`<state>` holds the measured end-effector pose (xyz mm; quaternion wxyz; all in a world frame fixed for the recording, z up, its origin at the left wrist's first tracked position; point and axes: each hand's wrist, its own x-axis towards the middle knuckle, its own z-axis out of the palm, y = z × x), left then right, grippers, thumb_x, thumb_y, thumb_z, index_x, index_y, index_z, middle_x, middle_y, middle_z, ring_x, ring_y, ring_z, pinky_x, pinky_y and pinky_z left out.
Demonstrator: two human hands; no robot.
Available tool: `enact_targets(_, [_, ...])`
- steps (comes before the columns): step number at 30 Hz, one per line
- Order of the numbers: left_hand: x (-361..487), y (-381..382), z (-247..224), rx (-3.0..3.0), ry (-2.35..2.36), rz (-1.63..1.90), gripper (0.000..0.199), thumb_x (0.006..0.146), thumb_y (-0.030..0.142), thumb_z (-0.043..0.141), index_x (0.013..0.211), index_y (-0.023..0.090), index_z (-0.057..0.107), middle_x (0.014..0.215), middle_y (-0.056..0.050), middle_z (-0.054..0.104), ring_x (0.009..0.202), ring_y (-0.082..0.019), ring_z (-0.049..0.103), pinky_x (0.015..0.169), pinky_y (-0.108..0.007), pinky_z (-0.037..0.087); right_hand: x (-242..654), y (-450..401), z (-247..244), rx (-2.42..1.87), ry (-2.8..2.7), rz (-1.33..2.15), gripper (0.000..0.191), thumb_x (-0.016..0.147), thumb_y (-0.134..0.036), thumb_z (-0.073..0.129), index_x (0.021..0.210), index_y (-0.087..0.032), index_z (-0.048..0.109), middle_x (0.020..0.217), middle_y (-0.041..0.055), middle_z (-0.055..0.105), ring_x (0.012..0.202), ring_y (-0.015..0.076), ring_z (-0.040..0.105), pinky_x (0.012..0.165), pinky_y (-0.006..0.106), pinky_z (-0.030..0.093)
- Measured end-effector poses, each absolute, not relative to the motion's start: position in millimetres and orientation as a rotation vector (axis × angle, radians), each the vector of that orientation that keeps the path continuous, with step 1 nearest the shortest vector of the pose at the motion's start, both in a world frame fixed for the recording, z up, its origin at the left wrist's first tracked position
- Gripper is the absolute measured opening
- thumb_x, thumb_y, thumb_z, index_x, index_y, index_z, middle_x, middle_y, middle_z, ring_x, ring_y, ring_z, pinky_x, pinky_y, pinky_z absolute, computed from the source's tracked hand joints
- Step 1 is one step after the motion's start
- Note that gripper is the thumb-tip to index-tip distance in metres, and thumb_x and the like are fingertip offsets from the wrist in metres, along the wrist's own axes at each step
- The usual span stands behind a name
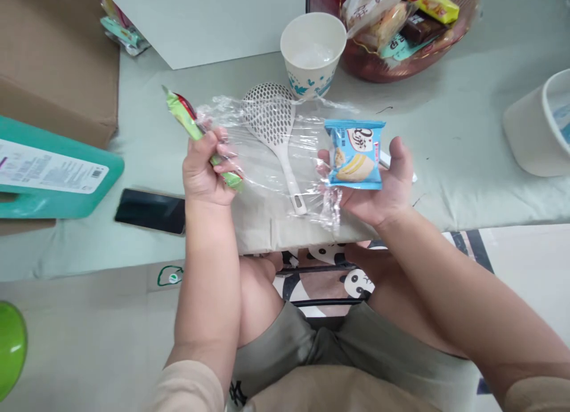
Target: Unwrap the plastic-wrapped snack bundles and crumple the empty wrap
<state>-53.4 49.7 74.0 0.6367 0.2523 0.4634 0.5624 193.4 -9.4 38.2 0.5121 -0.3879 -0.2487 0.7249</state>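
My left hand is closed around a green and red snack packet and also pinches an edge of clear plastic film. A blue snack packet with a picture of a filled cake rests on my right hand, its thumb spread away from the packet. The film stretches between both hands, its other side gathered by my right hand. Beneath or behind the film shows a white slotted skimmer with a round holed head. A small white object pokes out behind my right hand, mostly hidden.
Behind the skimmer stands a patterned paper cup. A reddish bowl of packaged snacks is at the back right, a white tub at the far right. A black phone, teal container and cardboard box occupy the left.
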Motion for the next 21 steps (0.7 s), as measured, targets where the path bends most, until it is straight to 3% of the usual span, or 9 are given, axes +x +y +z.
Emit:
enact_targets(2, [-58,50,73,0.435,0.857,1.420,0.017,0.084,0.008,0.070,0.083,0.024,0.064,0.065,0.013,0.070,0.049,0.004,0.056,0.036,-0.005,0.027,191,-12,37,-0.909,-0.609,1.795,0.067,0.068,-0.078,0.068,0.116,-0.030,0.066,0.116,0.0061,0.075,0.107,0.0319,0.073,0.075,0.044,0.062])
enact_targets(5, [-63,51,72,0.332,0.770,1.466,0.019,0.089,0.007,0.064,0.082,0.024,0.065,0.067,0.013,0.073,0.048,0.004,0.057,0.037,-0.003,0.030,187,-14,32,-0.933,-0.606,1.840,0.056,0.066,-0.057,0.083,0.110,-0.027,0.067,0.106,0.0049,0.077,0.097,0.0279,0.075,0.065,0.035,0.061])
enact_targets(11, [-57,57,71,0.408,0.923,1.488,0.032,0.067,0.004,0.082,0.082,0.025,0.062,0.074,0.013,0.073,0.053,0.003,0.057,0.040,-0.009,0.032,185,-10,25,-1.128,-0.480,1.697,0.040,0.072,-0.042,0.081,0.104,-0.024,0.066,0.096,0.0018,0.076,0.084,0.0196,0.073,0.053,0.025,0.055])
enact_targets(15, [-46,62,67,0.610,1.351,1.423,0.033,0.064,0.006,0.077,0.079,0.023,0.053,0.066,0.008,0.071,0.050,-0.005,0.058,0.039,-0.014,0.030,190,-8,29,-1.188,-0.491,1.394,0.035,0.072,-0.037,0.080,0.100,-0.027,0.062,0.093,-0.0020,0.072,0.080,0.0180,0.071,0.050,0.024,0.053])
enact_targets(21, [-35,61,61,0.709,1.343,1.236,0.039,0.056,0.014,0.084,0.084,0.021,0.058,0.073,0.001,0.075,0.053,-0.009,0.065,0.039,-0.014,0.037,202,-5,33,-1.253,-0.443,1.253,0.035,0.068,-0.033,0.081,0.096,-0.027,0.060,0.096,-0.0017,0.071,0.081,0.0172,0.070,0.053,0.024,0.054])
